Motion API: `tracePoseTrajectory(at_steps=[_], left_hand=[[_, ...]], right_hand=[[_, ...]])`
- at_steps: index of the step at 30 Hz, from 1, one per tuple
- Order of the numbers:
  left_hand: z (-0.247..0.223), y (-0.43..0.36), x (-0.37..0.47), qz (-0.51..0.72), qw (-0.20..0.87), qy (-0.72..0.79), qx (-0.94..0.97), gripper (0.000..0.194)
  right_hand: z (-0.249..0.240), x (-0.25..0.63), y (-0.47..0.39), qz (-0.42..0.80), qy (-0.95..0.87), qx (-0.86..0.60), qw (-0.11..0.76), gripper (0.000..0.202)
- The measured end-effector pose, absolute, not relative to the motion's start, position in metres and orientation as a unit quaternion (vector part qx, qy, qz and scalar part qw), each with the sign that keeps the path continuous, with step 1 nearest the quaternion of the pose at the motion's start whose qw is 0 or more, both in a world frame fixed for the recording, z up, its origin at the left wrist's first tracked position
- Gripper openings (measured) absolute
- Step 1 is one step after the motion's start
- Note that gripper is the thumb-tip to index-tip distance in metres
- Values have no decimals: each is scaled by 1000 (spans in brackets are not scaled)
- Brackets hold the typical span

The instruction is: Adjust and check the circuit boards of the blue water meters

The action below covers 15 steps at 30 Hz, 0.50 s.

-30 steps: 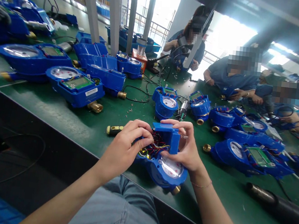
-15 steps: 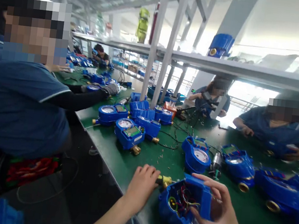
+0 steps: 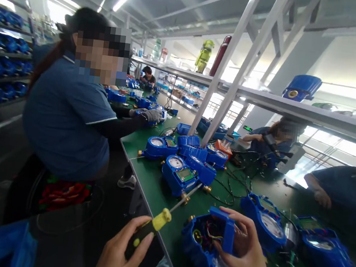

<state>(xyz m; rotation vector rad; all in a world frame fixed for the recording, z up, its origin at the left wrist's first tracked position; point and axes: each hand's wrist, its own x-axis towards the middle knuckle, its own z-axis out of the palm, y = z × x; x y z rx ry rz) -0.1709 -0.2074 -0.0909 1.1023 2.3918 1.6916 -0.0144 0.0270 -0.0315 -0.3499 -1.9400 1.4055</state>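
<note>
My left hand is closed around the black and yellow handle of a screwdriver, its long shaft pointing up and away over the table edge. To the right, my right hand grips the upright blue cover part of a water meter, thumb inside and fingers behind. The meter's housing lies open, with red, white and yellow wires showing inside it. Its round dial is partly hidden under my right hand. Beyond the screwdriver tip lies another blue meter with a green circuit board and a brass fitting.
More blue meters and a silver power screwdriver lie to the right on the green table. A co-worker sits at the left, gloved hands on a meter. A white shelf crosses above; a blue bin stands lower left.
My left hand has lifted the screwdriver from the table beside the meter and brought it left and nearer. The view has swung left. My right hand stays on the meter.
</note>
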Motion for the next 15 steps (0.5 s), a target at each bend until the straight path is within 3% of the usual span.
tracePoseTrajectory(at_steps=[7,11,15], left_hand=[[-117,-247,-169,607,128,753,222,45],[-135,-268,-164,543,74,771,324,34],[-143,-274,-158,490,-13,770,407,39]], right_hand=[[-31,-61,33,547,-777,-72,303,54],[-30,-70,35,551,-781,-69,287,57],[-28,-70,35,545,-788,-67,280,56]])
